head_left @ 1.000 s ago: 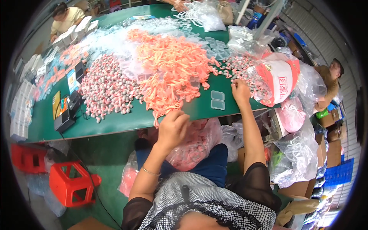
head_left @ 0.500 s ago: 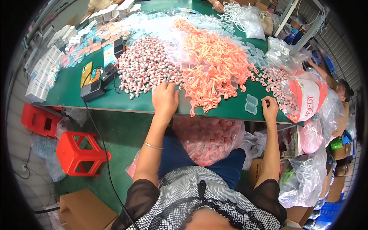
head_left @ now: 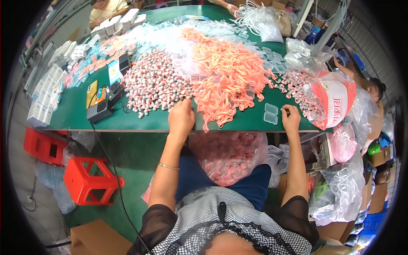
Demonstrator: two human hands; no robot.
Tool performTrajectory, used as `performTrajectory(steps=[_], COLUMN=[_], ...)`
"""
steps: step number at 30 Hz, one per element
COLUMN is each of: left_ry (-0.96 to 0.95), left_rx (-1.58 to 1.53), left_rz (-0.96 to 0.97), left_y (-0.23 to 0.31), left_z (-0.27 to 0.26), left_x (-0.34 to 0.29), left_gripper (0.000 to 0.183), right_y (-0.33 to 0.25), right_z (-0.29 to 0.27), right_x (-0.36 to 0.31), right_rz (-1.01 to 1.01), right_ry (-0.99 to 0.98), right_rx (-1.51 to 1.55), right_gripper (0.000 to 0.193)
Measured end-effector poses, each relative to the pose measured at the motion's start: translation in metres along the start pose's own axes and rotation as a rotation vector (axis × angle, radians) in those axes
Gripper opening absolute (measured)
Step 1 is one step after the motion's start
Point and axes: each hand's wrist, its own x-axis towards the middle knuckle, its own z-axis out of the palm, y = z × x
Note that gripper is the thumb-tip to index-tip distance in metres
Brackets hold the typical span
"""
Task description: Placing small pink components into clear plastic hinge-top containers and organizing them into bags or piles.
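Note:
My left hand rests at the table's near edge, fingers curled downward against the front of a heap of small rounded pink-and-grey pieces. Whatever those fingers hold, if anything, is hidden. To its right lies a tangled pile of orange looped cords, trailing toward the table edge. My right hand is on the green tabletop with thumb and fingers drawn together; I cannot make out anything between them. Just left of it, a small clear plastic case lies opened flat.
A red-and-white sack spills more pieces at the right. White boxes, a black device and a yellow phone-like slab are at left. A red stool stands below. Other people work across and at right.
The whole view has shifted slightly. My left hand has drawn back a little from the heap, its fingers more curled. My right hand stays beside the clear case.

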Motion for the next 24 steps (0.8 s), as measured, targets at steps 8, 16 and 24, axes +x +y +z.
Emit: performTrajectory(steps=[8, 16, 24], left_ry=[-0.074, -0.183, -0.247], left_rx=[0.115, -1.0, -0.64], left_rz=[-0.007, -0.281, 0.163], left_y=[0.001, 0.087, 0.174], left_z=[-0.011, 0.018, 0.118], left_x=[-0.001, -0.006, -0.008], left_gripper=[0.009, 0.012, 0.012], right_y=[0.001, -0.023, -0.053], right_z=[0.002, -0.012, -0.026], right_x=[0.001, -0.012, -0.021], right_rz=[-0.041, 0.148, 0.027], right_ry=[0.001, 0.015, -0.2], right_rx=[0.043, 0.352, 0.329], right_gripper=[0.01, 0.012, 0.015])
